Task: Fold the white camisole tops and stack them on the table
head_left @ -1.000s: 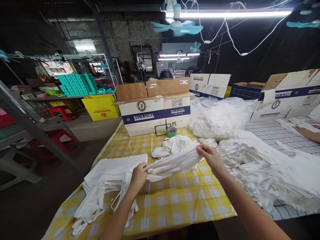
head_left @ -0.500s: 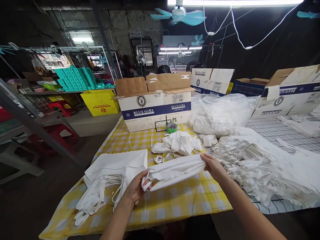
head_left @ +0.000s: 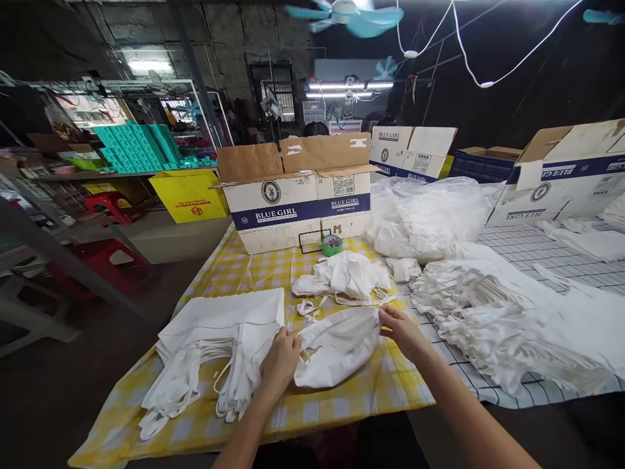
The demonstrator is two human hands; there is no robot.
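Observation:
Between my two hands, just above the yellow checked tablecloth, hangs a white cloth garment (head_left: 339, 345), its lower part sagging toward me. My left hand (head_left: 283, 355) pinches its left end, fingers closed. The far right corner is gripped by my right hand (head_left: 398, 329), thumb against fingers. Left of my left hand lies a neat stack of white strapped garments (head_left: 219, 316), straps hanging toward the near side. Beyond the held piece sits a crumpled heap of white cloth (head_left: 344, 277) with loose straps. A larger pile of white cloth pieces (head_left: 488, 312) spreads to the right.
A Blue Girl carton (head_left: 297, 208) stands behind, with a green tape roll (head_left: 332, 245) and a dark wire frame (head_left: 312, 241) before it. A clear plastic bag of white cloth (head_left: 424, 218) lies to its right. Another carton (head_left: 561, 176) is at far right.
The white garment, earlier stretched taut between my hands, has opened out and come down nearer the tablecloth. The co-worker's hands at the right edge are out of view now.

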